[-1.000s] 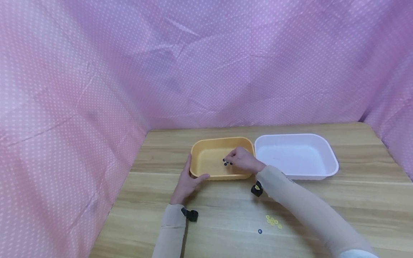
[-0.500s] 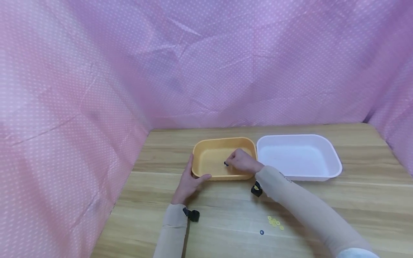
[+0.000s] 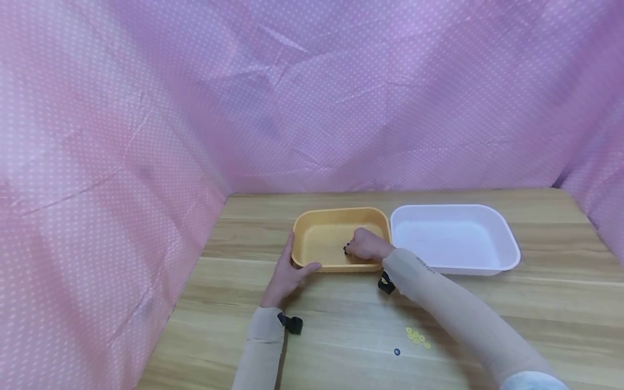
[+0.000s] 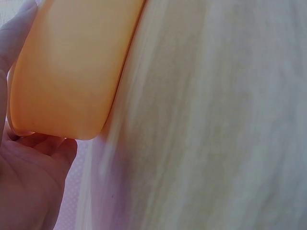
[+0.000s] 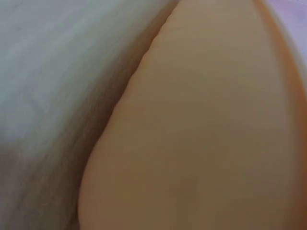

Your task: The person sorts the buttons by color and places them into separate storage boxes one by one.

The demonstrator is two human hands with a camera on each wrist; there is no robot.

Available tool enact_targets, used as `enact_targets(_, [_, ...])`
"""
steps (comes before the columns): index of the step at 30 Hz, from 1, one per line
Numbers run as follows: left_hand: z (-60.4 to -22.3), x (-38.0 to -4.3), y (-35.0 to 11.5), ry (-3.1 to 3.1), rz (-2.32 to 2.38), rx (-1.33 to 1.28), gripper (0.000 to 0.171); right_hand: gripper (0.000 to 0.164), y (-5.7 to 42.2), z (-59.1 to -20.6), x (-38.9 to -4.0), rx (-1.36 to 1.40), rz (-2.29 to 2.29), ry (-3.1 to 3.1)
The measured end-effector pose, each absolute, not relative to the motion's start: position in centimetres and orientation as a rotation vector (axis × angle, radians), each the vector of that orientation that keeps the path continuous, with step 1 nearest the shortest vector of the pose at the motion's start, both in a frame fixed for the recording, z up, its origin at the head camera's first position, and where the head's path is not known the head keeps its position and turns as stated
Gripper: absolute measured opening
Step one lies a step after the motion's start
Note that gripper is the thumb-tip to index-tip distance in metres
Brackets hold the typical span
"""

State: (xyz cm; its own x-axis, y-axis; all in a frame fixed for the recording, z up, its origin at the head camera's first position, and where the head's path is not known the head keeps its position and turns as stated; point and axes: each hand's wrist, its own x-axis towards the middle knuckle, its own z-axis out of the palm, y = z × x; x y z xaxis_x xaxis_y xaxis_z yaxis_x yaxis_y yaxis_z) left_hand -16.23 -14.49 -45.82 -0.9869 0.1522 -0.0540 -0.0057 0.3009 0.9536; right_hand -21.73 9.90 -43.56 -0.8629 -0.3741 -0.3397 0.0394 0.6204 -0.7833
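Observation:
The yellow-orange tub (image 3: pixel 312 267) stands at the middle of the wooden table. My left hand (image 3: pixel 284 279) grips its near left corner, thumb along the front rim and fingers round the left end. In the left wrist view, the fingertips of the left hand (image 4: pixel 33 177) curl at the end of the orange tub (image 4: pixel 72 72). My right hand (image 3: pixel 368 245) reaches down inside the tub, fingers curled round several small dark rings (image 3: pixel 345 249) that show at its fingertips. In the right wrist view the tub's outer wall (image 5: pixel 192 120) fills the picture and hides the right hand.
A white tub (image 3: pixel 450 268) stands against the orange one, on its right. Several yellow rings (image 3: pixel 416 336) lie in a loose cluster on the table (image 3: pixel 341 346) nearer the front, beside a single dark blue ring (image 3: pixel 397 352). Pink dotted cloth (image 3: pixel 312 108) hangs behind the table.
My right fingers have turned downward and drawn in over the dark rings, which were spread out and now sit bunched at the fingertips. My left hand keeps its grip on the tub.

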Motion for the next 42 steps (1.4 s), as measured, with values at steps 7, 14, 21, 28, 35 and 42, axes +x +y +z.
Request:
enact_targets(7, [-43.3, -15.3, -13.8, 2.469, 1.687, 0.144, 0.113, 0.036, 9.9, -43.7, -21.9, -0.248, -1.032, 2.451])
enact_targets(14, [-44.6, -15.8, -14.1, 2.446, 1.702, 0.126, 0.113, 0.033, 9.9, -43.9, -21.9, -0.306, -0.959, 2.527])
enact_targets(21, [-46.9, -16.5, -14.6, 2.472, 1.742, 0.124, 0.114, 0.023, 9.7, -43.5, -21.7, -0.284, -0.903, 2.563])
enact_targets(28, [-47.2, -16.5, -14.7, 2.519, 1.720, 0.127, 0.116, 0.028, 10.0, -42.8, -21.8, -0.262, -0.916, 2.578])
enact_targets(35, [-47.5, -16.4, -14.5, 2.524, 1.718, 0.110, 0.117, 0.042, 11.6, -39.8, -20.2, -0.283, -1.095, 2.523])
enact_targets(42, [-47.2, -16.5, -14.2, 2.540, 1.706, 0.098, 0.115, 0.018, 14.4, -36.4, -17.0, -0.353, -1.196, 2.565])
